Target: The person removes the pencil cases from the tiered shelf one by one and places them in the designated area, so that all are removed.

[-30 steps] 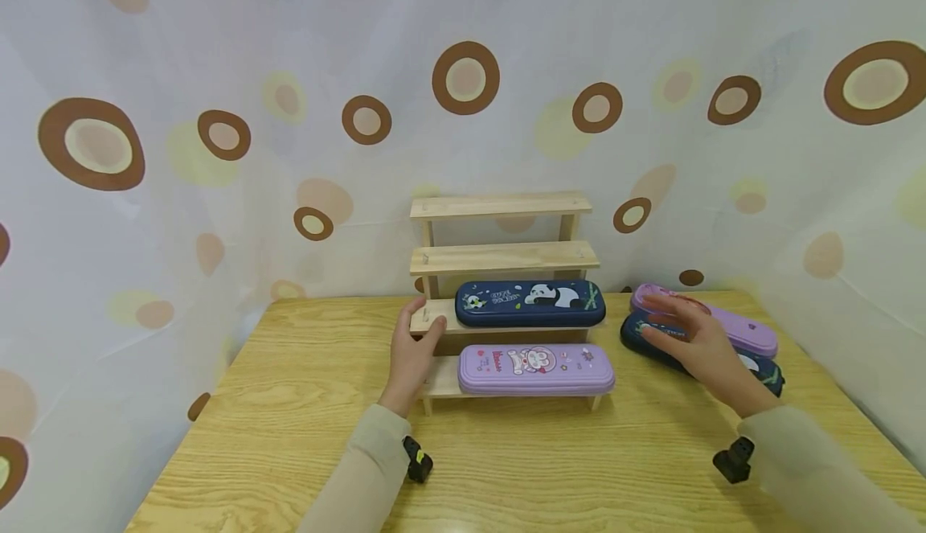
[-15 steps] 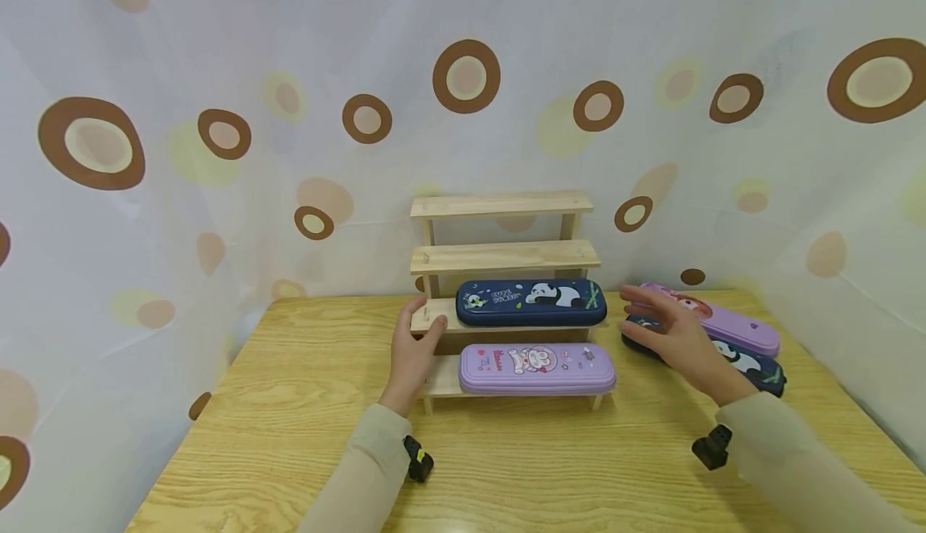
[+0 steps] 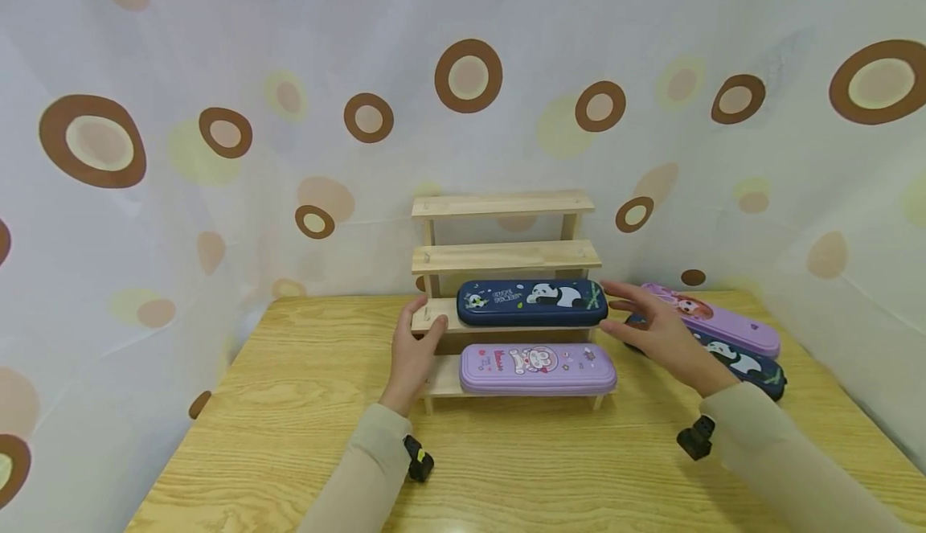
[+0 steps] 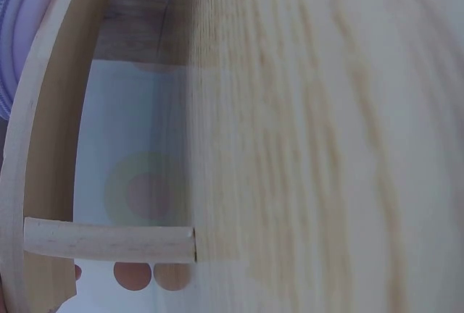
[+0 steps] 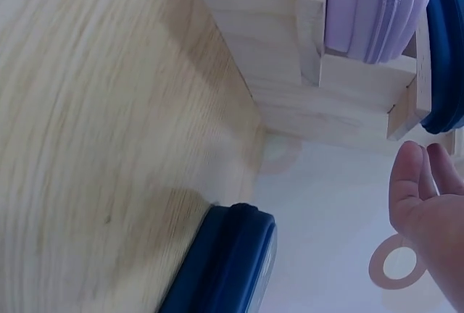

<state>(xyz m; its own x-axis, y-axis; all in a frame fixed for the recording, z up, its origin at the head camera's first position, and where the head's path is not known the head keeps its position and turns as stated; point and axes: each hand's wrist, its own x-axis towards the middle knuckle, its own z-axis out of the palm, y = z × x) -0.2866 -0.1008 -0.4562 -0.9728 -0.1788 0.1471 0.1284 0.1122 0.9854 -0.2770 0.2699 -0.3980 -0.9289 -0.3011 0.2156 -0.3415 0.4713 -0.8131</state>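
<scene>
“CUTE PANDA” (image 3: 506,295) on the shelved navy case (image 3: 532,305), blurred red lettering (image 3: 497,359) on the lilac case (image 3: 538,369) below.

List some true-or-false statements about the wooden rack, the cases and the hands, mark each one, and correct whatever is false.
1. The lilac case lies on the lowest shelf of the wooden rack. True.
2. The navy panda case is on the top shelf. False: it lies on the second shelf from the bottom.
3. The left hand is at the left end of the wooden rack, and the right hand is at the right end of the navy panda case. True.
4. The right hand is lifting the lilac case. False: the lilac case rests on its shelf, away from that hand.
5. Two more cases lie on the table, right of the wooden rack. True.
</scene>
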